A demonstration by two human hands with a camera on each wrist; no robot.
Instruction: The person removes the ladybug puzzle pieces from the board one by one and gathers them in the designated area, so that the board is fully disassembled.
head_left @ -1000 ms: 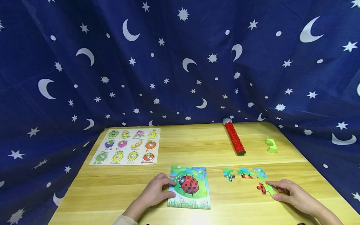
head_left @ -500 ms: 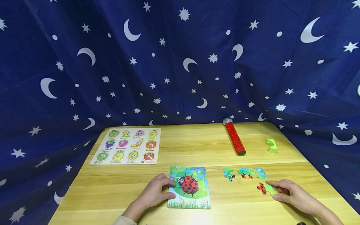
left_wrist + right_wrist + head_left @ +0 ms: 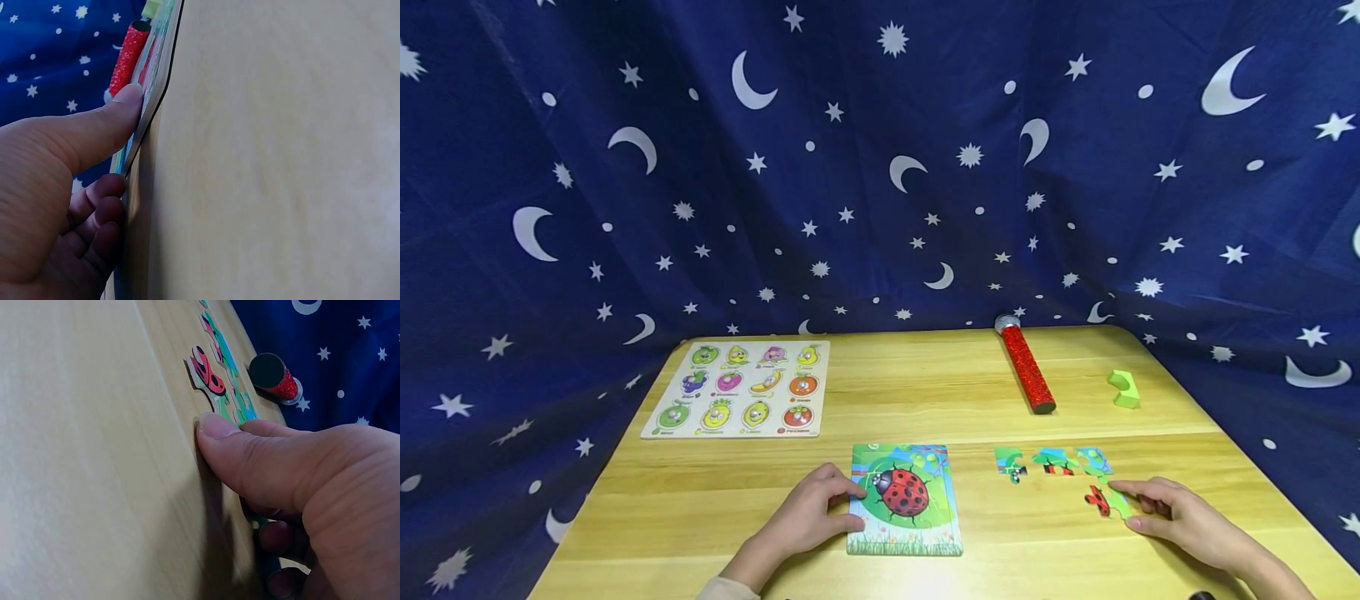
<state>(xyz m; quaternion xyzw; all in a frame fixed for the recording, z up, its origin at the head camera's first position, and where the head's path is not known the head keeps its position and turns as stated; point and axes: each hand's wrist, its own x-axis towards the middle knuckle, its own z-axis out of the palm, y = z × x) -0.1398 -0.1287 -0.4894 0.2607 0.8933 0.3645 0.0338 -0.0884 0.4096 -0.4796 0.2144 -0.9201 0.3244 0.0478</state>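
A square ladybug puzzle board (image 3: 913, 533) lies on the table in front of me. My left hand (image 3: 812, 508) rests on its left edge, index finger and thumb on the top face. In the left wrist view the thumb (image 3: 94, 134) lies on the board's border and the other fingers curl loosely below. To the right, my right hand (image 3: 1183, 521) pinches a green and red puzzle piece (image 3: 1099, 501) between thumb and index finger. The right wrist view shows the red spotted part of this piece (image 3: 208, 374) beyond the thumb; its near end is hidden.
Several loose puzzle pieces (image 3: 1011, 464) lie beyond the right hand. A red glittery toy microphone (image 3: 1027, 368) and a light green block (image 3: 1123, 389) lie farther back. At the back left is a fruit peg puzzle (image 3: 737, 418). A starry blue curtain (image 3: 850, 125) hangs behind the table.
Both hands keep their places on the board and the piece. Only a very slight shift of the whole head view shows.
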